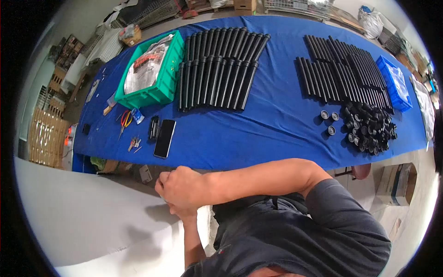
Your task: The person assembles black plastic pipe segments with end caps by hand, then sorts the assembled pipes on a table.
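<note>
My right hand (182, 187) is closed, its fingers curled, in front of the table's near edge at the left. It lies over my left hand (175, 209), and the two are pressed together. Most of my left hand is hidden behind the right one, so its fingers do not show. Whether anything small is between the hands cannot be seen. Nearest to them on the blue-covered table (217, 143) lies a smartphone (164, 138) with a dark screen. Beside the phone is a small black object (153, 128).
A green crate (152, 94) holds paper. Black tubes (217, 69) stand in rows beside it; thinner black rods (341, 69) lie at the right. Black caps (367, 127) are heaped near a blue bin (394, 85). Pliers (125, 120) and keys (134, 143) lie at the left.
</note>
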A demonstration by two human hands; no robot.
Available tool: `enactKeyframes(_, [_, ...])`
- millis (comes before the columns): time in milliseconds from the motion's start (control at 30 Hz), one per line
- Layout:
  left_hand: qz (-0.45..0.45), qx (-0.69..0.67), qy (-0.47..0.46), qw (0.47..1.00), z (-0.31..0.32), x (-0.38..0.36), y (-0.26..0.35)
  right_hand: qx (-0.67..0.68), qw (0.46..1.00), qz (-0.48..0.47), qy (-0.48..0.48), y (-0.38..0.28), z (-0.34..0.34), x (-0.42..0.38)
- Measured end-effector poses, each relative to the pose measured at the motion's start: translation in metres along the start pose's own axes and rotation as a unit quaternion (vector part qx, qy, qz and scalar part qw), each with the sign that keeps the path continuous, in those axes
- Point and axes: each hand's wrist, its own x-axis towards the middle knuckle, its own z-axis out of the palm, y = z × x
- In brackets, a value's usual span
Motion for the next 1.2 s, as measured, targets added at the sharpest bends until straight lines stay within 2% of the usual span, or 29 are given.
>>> enactKeyframes(133, [-0.065, -0.02, -0.047, 0.997, -0.001, -0.002, -0.015, -0.004, 0.998, 0.003, -0.059, 0.002, 0.007, 0.017])
enactKeyframes(233, [-0.088, 0.019, -0.024, 0.996, 0.004, -0.004, -0.021, -0.004, 0.996, 0.06, -0.071, -0.008, 0.02, 0.024])
enactKeyframes(333, [-0.131, 0.029, -0.088, 0.987, 0.003, -0.004, -0.019, -0.008, 0.999, 0.022, 0.036, -0.005, 0.057, 0.028])
enactKeyframes(400, [-0.14, -0.015, -0.121, 0.983, 0.005, -0.012, -0.041, -0.012, 0.999, -0.047, -0.018, 0.005, 0.053, 0.023])
enactKeyframes(467, [-0.116, 0.013, -0.095, 0.989, -0.007, -0.022, -0.043, -0.017, 0.984, -0.172, -0.039, 0.022, 0.03, 0.018])
enactKeyframes(567, [-0.06, 0.045, -0.082, 0.994, 0.002, -0.013, -0.038, 0.003, 0.979, -0.183, 0.095, 0.022, 0.036, 0.008])
enactKeyframes(633, [-0.009, 0.059, -0.094, 0.994, 0.008, -0.004, -0.035, -0.033, 0.996, -0.068, -0.049, 0.007, 0.021, 0.017])
enactKeyframes(667, [0.023, 0.032, -0.063, 0.997, 0.007, -0.001, -0.03, -0.055, 0.991, -0.004, -0.119, 0.002, 0.015, 0.019])
enactKeyframes(767, [0.087, -0.034, -0.017, 0.995, 0.002, 0.008, -0.014, -0.031, 0.977, 0.0, -0.212, 0.006, 0.028, 0.026])
enactKeyframes(833, [0.076, -0.056, -0.043, 0.995, 0.003, 0.006, -0.017, -0.039, 0.984, -0.014, -0.17, 0.008, 0.037, 0.023])
enactKeyframes(933, [0.046, 0.081, -0.096, 0.991, -0.001, -0.003, -0.022, -0.046, 0.984, -0.07, -0.156, 0.011, 0.034, 0.019])
enactKeyframes(1033, [0.136, 0.108, -0.113, 0.978, 0.008, -0.012, -0.066, -0.069, 0.972, -0.16, -0.16, 0.016, 0.022, 0.018])
enactKeyframes(1133, [0.087, 0.038, -0.103, 0.99, 0.001, -0.015, -0.058, -0.087, 0.961, -0.216, -0.147, 0.019, 0.027, 0.019])
enactKeyframes(1200, [0.062, 0.039, -0.141, 0.987, -0.002, -0.022, -0.069, -0.086, 0.957, -0.24, -0.141, 0.019, 0.029, 0.02])
